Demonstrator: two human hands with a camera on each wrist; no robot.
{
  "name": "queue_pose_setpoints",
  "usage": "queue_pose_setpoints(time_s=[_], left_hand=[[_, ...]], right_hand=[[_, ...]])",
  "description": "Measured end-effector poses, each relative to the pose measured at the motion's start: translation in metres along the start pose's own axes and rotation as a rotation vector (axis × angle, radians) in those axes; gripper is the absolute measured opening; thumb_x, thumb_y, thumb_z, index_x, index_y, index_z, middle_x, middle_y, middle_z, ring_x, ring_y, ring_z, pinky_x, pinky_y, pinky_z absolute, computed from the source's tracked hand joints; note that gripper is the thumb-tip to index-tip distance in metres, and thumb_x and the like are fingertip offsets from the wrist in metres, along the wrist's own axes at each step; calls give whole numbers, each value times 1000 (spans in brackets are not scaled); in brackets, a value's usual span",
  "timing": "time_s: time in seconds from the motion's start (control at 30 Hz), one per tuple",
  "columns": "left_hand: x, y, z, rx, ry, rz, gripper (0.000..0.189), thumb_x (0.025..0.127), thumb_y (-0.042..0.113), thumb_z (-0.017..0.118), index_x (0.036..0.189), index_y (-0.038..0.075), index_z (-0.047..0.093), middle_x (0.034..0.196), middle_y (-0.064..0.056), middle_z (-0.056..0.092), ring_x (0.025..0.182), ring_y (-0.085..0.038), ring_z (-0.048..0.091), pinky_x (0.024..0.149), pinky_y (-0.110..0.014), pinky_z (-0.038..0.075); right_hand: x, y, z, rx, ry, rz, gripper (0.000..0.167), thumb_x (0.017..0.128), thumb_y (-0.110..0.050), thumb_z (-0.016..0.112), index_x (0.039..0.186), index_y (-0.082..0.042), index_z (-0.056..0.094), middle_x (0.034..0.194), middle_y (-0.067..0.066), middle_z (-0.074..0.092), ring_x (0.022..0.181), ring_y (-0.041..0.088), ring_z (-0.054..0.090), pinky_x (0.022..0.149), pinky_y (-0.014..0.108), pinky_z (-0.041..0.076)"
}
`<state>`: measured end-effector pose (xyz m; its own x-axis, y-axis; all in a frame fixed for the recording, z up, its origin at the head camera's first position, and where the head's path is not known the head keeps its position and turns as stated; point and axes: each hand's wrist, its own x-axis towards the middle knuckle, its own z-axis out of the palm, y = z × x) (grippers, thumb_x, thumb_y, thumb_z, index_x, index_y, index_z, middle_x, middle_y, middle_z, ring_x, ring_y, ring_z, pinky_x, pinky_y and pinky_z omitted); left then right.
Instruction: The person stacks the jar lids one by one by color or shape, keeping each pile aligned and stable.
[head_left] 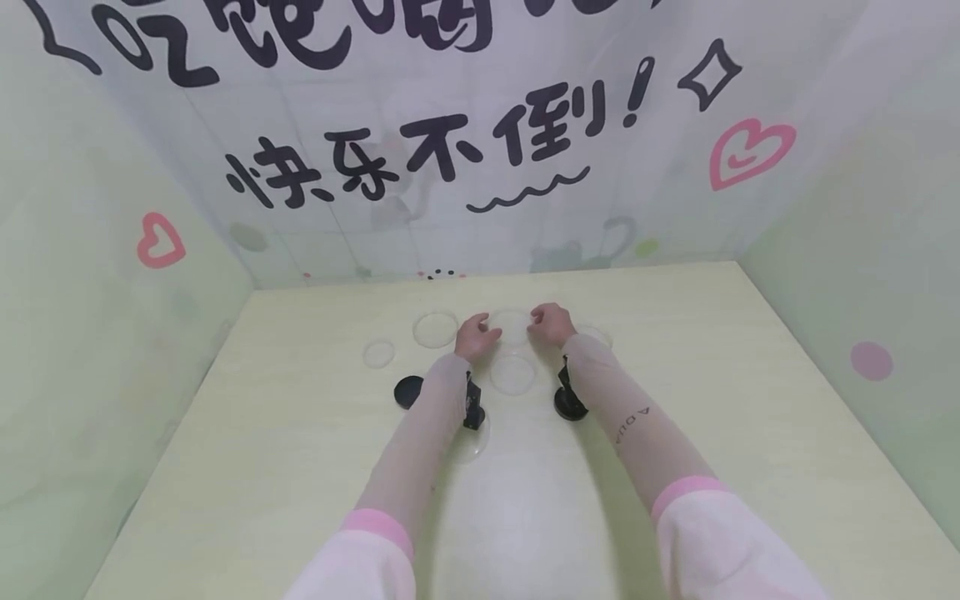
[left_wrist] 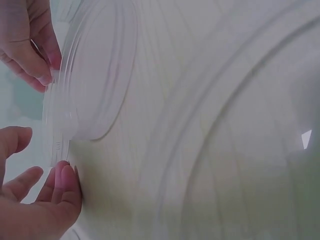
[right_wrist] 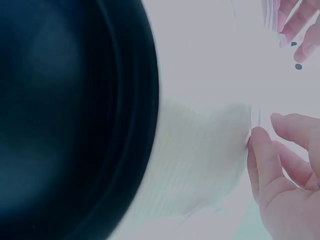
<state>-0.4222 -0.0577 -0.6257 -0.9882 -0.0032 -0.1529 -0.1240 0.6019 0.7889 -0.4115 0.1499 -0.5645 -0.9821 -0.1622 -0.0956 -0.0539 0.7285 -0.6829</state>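
Observation:
A round clear plastic lid-like disc (head_left: 512, 327) lies between the two hands toward the back of the table. My left hand (head_left: 476, 337) is at its left edge; in the left wrist view the bent fingertips (left_wrist: 64, 180) touch the rim, with a gap between the digits. My right hand (head_left: 552, 325) is at the opposite edge. In the right wrist view its fingertips (right_wrist: 258, 145) meet the thin rim while another digit stands apart. Another clear disc (head_left: 513, 374) lies just nearer. The transparent edges are hard to make out.
More clear discs lie at left (head_left: 435, 330), far left (head_left: 378, 354), partly behind the right wrist (head_left: 598, 336) and under the left forearm (head_left: 472, 446). Black round discs lie left (head_left: 408, 392) and right (head_left: 571, 407). A printed cloth wall (head_left: 360, 242) closes the back.

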Motion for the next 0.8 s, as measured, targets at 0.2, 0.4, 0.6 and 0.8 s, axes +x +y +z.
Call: queue_pose_setpoints(time_s=[0.2, 0.4, 0.6, 0.8], left_hand=[[-15, 12, -6, -9, 9, -18, 61, 77, 44, 62, 129, 17, 45, 107, -4, 57, 91, -19, 54, 75, -34, 45], [-70, 59, -35, -15, 0, -30, 56, 81, 34, 61, 127, 6, 46, 109, -11, 55, 93, -22, 53, 77, -33, 44], [-3, -8, 0, -97, -9, 32, 62, 68, 52, 68, 121, 25, 53, 102, 1, 58, 87, -16, 54, 72, -34, 45], [-9, -1, -4, -122, -1, 28, 55, 72, 40, 69, 121, 20, 54, 101, -1, 58, 86, -18, 54, 72, -33, 45]], right_hand=[[21, 25, 14, 0, 19, -27, 41, 75, -18, 68, 111, -1, 58, 95, 11, 61, 81, 21, 57, 69, 30, 46], [13, 21, 10, 11, 5, -21, 39, 76, -17, 67, 113, -3, 58, 98, 11, 61, 85, 21, 57, 73, 30, 46], [12, 21, 10, 37, 15, -24, 37, 76, -16, 67, 109, -3, 61, 95, 10, 61, 82, 20, 57, 70, 29, 46], [15, 26, 10, 67, -1, -30, 38, 77, -19, 67, 111, -5, 60, 100, 9, 61, 88, 20, 57, 74, 29, 46]])
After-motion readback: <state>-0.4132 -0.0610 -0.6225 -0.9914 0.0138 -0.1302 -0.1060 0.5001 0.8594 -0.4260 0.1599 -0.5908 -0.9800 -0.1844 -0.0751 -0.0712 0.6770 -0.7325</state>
